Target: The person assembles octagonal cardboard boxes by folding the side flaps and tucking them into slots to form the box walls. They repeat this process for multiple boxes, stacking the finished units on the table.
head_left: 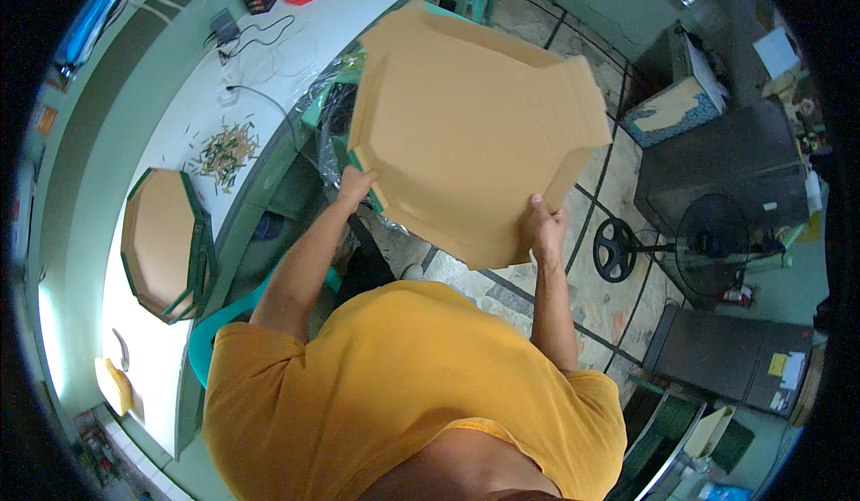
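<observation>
A large, many-sided brown cardboard box piece (475, 134) is held out in front of me, its plain inner face toward me. Its sides are partly folded up, and a strip of green outer surface shows along the left edge. My left hand (356, 186) is closed on that left edge, low down. At the lower right corner my right hand (546, 230) grips the board, the thumb on the inner face. On the white table to my left stands a folded box tray (161, 237) of similar shape with green walls, seemingly stacked on others.
Small green and brown cardboard scraps (226, 154) lie piled on the white table (184, 125), near a cable and adapter (224, 26). A teal chair (204, 344) is at my left. To the right stand a fan (712, 241) and a dark cabinet (717, 161). Clear plastic wrap (330, 156) hangs behind the board.
</observation>
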Demonstrator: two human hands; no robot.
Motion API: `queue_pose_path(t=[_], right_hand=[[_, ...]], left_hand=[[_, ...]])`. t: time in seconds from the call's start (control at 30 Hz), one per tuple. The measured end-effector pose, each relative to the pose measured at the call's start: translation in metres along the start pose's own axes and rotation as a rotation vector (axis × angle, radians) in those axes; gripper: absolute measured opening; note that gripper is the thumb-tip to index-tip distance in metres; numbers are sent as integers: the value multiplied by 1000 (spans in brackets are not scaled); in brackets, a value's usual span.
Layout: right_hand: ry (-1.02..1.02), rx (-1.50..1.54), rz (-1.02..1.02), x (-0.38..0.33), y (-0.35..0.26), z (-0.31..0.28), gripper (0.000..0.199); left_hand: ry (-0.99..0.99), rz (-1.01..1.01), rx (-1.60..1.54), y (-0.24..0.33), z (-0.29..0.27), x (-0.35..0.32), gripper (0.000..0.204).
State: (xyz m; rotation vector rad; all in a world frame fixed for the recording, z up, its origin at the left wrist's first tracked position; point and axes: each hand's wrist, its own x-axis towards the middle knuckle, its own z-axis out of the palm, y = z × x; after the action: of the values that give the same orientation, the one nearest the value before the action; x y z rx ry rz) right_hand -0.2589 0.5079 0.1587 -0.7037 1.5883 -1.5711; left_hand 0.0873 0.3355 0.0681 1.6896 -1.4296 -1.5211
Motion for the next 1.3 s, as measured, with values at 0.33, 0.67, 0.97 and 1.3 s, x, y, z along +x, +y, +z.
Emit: queue_pose_path(t=[0.33, 0.67, 0.97, 1.3], right_hand=[[168, 202, 132, 36, 43, -2, 31], [127, 328, 263, 54, 121, -20, 33], [343, 447, 447, 37, 191, 14, 7], [-46, -1322, -662, -12, 96, -23, 43]], left_hand=[[-234, 27, -765, 18, -29, 10, 18], [681, 358, 542, -18, -181, 40, 22], [393, 818, 381, 36, -74, 24, 15], [-341, 949, 874, -10, 40, 8, 28]])
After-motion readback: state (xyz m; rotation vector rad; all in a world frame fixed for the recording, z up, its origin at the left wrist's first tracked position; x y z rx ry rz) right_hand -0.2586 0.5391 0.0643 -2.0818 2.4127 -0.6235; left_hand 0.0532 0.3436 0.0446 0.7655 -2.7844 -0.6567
